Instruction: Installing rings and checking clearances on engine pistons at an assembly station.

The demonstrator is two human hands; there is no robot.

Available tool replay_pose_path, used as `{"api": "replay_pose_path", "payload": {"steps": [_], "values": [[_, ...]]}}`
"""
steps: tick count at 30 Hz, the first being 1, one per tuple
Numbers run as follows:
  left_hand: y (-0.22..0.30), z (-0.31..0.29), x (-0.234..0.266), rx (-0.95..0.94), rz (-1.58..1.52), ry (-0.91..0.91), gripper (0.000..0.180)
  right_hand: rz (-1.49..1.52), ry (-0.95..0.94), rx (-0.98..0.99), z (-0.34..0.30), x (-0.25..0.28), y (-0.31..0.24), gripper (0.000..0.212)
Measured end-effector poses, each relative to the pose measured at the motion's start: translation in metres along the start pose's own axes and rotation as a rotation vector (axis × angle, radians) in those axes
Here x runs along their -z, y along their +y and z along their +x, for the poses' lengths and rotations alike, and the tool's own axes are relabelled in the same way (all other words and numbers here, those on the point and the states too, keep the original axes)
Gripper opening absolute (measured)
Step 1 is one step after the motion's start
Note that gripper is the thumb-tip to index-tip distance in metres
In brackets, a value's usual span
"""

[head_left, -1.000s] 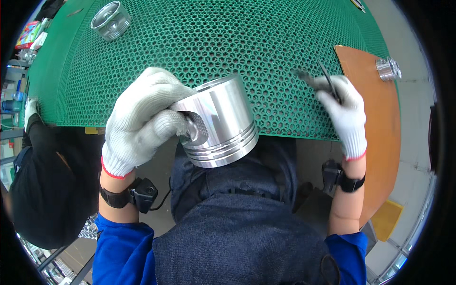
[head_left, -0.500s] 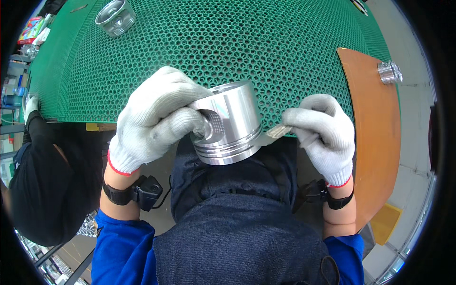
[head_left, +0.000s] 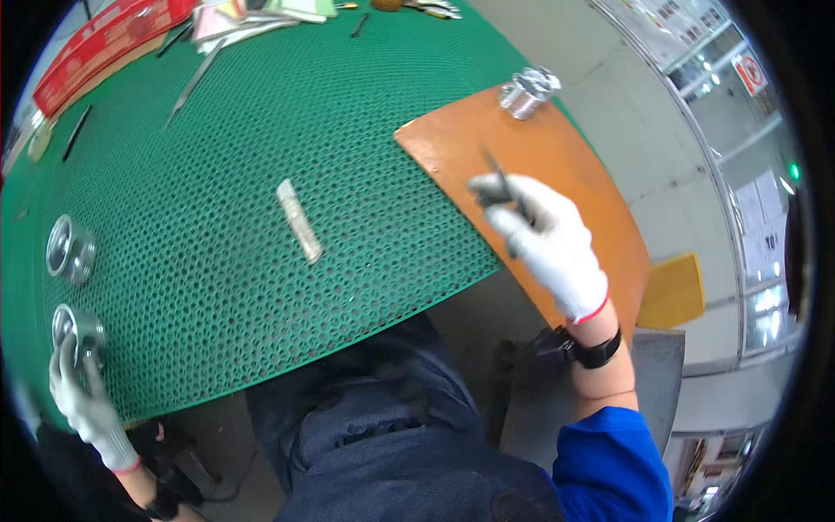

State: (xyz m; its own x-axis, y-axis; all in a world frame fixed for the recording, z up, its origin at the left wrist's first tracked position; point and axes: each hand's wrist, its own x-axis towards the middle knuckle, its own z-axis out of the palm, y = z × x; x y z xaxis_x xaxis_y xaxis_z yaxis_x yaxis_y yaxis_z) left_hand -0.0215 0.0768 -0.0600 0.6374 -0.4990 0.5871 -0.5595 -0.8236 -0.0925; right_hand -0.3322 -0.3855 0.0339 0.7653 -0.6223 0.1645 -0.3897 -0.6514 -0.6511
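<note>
At the left edge of the green mat, my left hand [head_left: 83,404], in a white knit glove, has its fingers closed over the near side of a silver metal piston [head_left: 94,329]. A second piston [head_left: 76,252] stands just beyond it. Over the brown board, my gloved right hand [head_left: 548,248] pinches a thin, dark, pointed tool [head_left: 496,165], too blurred to name exactly. On the mat between my hands lies a flat scraper [head_left: 299,224] with a pale wrapped handle.
The green honeycomb mat [head_left: 226,287] covers the table. A brown board [head_left: 557,157] along its right side carries another piston [head_left: 528,92]. Farther off are a long thin blade-like tool [head_left: 193,83], a black pen-like stick [head_left: 76,133], papers [head_left: 239,22] and a red box [head_left: 104,56]. A yellow panel [head_left: 671,291] stands right.
The view has turned right. The scraper has left my right hand and lies on the mat; that hand now holds a dark tool. The piston has moved to the far left with my left hand.
</note>
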Motion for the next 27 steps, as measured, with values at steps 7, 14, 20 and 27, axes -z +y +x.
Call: {"api": "replay_pose_path", "payload": {"steps": [7,14,20,27], "values": [[0.142,0.021,0.009,-0.211,-0.588,-0.108,0.033,-0.110,0.194,-0.217,0.078,0.100,0.022,0.035],[0.161,0.013,-0.008,-0.086,-0.734,-0.187,0.024,-0.319,0.176,-0.313,0.161,0.153,0.108,0.039],[0.159,0.011,-0.015,-0.056,-0.682,-0.235,0.021,-0.362,0.204,-0.517,0.195,0.121,0.201,0.045],[0.158,0.012,-0.017,-0.037,-0.670,-0.265,0.019,-0.050,0.228,-0.662,0.233,0.102,0.242,0.055]]}}
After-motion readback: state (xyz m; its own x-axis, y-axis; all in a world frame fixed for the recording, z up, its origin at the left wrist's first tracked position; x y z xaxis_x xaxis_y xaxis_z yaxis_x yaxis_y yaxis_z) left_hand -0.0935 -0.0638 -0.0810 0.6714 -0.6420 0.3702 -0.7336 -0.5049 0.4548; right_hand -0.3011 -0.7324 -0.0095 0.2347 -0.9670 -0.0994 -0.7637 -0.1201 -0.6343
